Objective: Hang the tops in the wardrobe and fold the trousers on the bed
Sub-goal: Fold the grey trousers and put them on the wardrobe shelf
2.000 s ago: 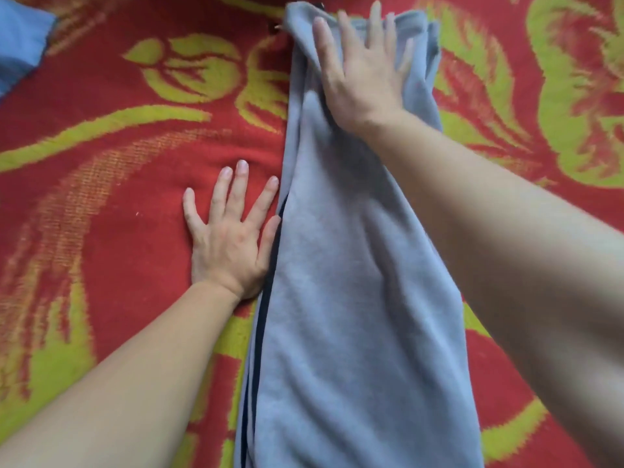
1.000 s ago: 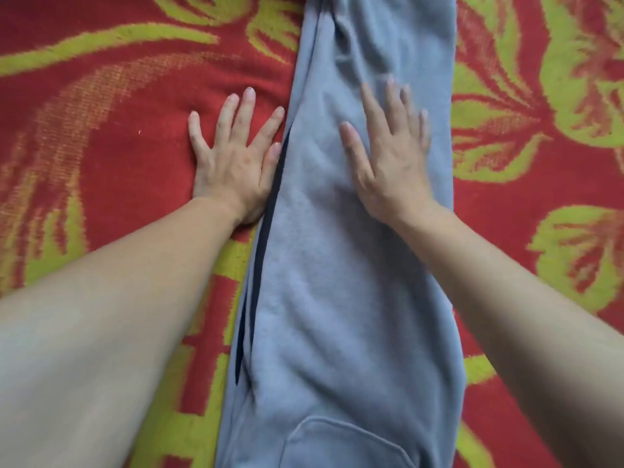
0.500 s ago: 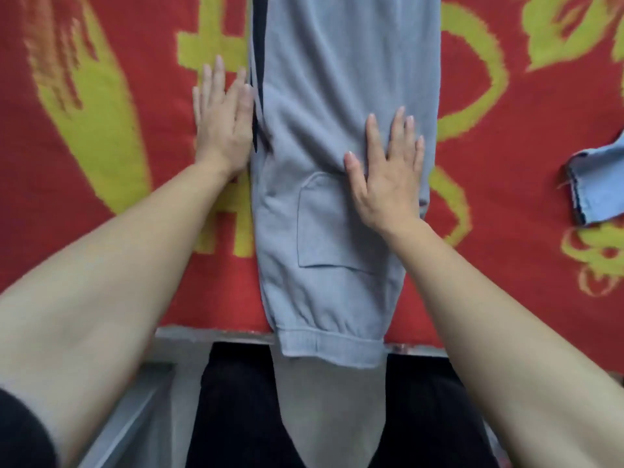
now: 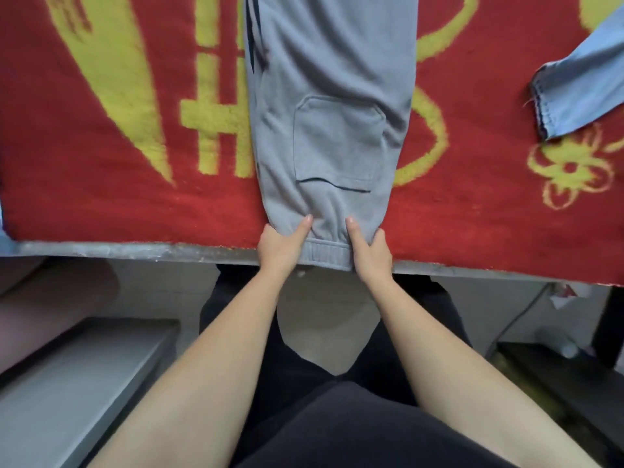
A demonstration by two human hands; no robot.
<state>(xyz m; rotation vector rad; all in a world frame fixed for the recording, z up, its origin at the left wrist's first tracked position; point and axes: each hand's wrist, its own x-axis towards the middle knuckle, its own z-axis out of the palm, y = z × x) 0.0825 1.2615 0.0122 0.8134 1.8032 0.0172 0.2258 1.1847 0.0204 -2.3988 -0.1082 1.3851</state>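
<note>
Single wide-angle head view, looking steeply down and forward over the bed (image 4: 135, 249) at its near edge, blanket (image 4: 101, 197) filling the upper half, left hand (image 4: 282, 246) and right hand (image 4: 369, 251) gripping trousers (image 4: 331, 96) close at mid-frame, legs (image 4: 337, 434) and floor (image 4: 324, 332) below.

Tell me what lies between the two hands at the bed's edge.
In the head view, only the ribbed end band of the grey trousers lies between the left hand and the right hand, each gripping a side of it.
</note>
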